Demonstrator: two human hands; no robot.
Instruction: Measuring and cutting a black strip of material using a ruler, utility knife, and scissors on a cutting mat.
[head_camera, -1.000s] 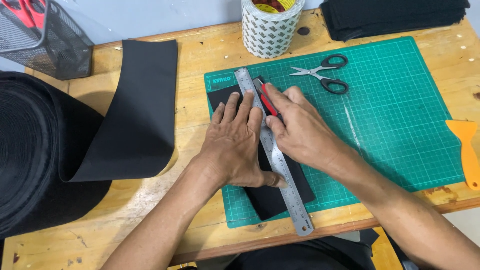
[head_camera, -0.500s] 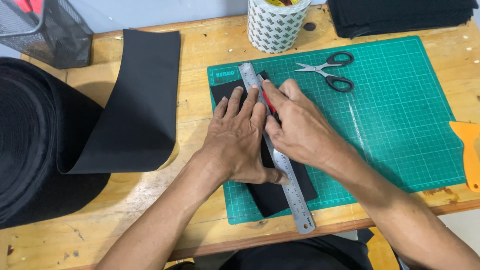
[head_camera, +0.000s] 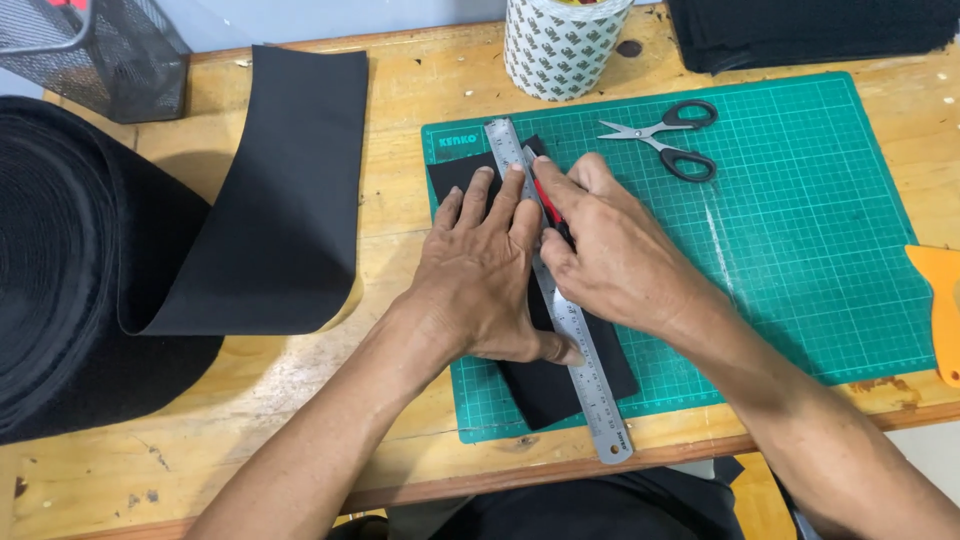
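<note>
From my remote seat I look down on a wooden workbench (head_camera: 300, 420); a green cutting mat (head_camera: 800, 260) lies on its right half. My left hand (head_camera: 485, 270) lies flat with fingers spread, pressing a steel ruler (head_camera: 575, 350) down onto a black strip of material (head_camera: 560, 385); the strip rests on the left part of the mat, running from near its top edge toward its bottom edge, and the ruler crosses it lengthwise at a slight slant. My right hand (head_camera: 615, 250) is closed around a red-handled knife (head_camera: 546, 203), held tight against the ruler's right edge near its upper end; the two hands touch across the ruler. I cannot see the blade tip, so I cannot tell how deep it sits.

To cut well, I judge that the left hand should bear straight down with fingertips kept back from the ruler's edge; the knife should stay flush to the steel at a low angle, drawn in one even pull; a slipping ruler would spoil the line.

Nearby: scissors (head_camera: 665, 135) on the mat's upper part; a patterned cup (head_camera: 562, 45) above the mat; a large black roll (head_camera: 90, 270) at left, its loose end curling over the bench; a wire basket (head_camera: 110, 50) at top left; an orange scraper (head_camera: 940, 300) at the right edge.
</note>
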